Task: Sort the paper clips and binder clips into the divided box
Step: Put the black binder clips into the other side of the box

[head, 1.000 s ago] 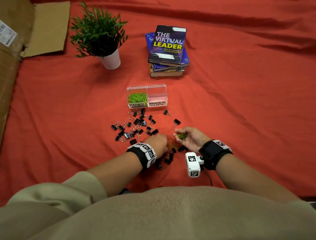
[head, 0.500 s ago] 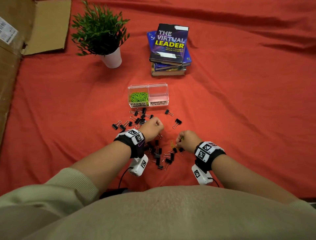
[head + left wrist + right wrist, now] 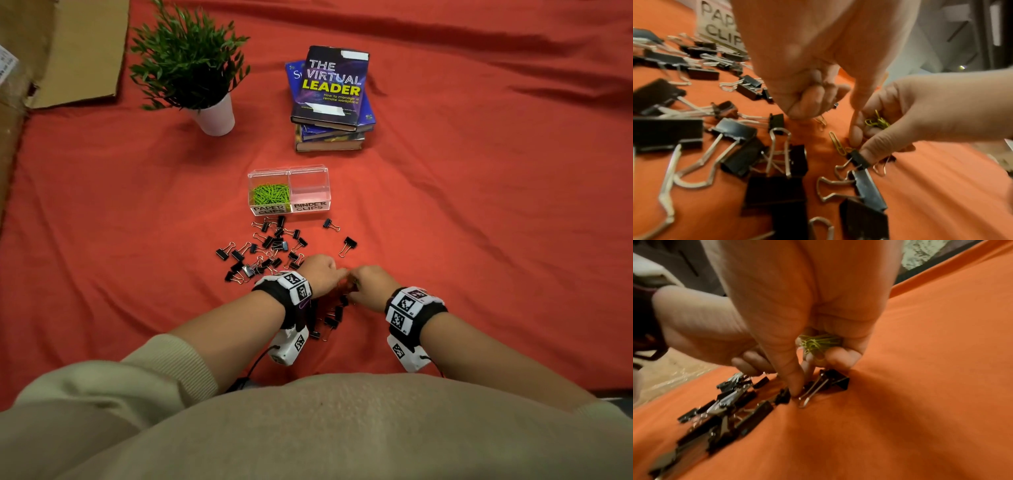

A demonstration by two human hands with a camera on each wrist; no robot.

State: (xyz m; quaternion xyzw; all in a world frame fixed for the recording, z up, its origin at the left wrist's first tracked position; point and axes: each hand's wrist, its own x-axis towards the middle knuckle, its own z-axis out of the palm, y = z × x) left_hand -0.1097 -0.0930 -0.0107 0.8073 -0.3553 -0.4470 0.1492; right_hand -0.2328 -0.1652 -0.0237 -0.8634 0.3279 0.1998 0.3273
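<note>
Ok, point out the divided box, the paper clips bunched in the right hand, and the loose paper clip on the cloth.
divided box (image 3: 310, 207): head view, front label strip.
bunched paper clips (image 3: 819, 342): right wrist view, green wire tangle.
loose paper clip (image 3: 837, 142): left wrist view, mid-wire.

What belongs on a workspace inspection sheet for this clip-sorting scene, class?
Surface: wrinkled red cloth.
Job's things: clear divided plastic box, green paper clips in its left compartment, right one empty; black binder clips scattered in front.
Clutter: potted green plant, stacked books.
Hands: left hand curled, contents unclear; right hand holds green paper clips.
Cables: black wrist-camera cable.
Surroundings: brown cardboard.
</note>
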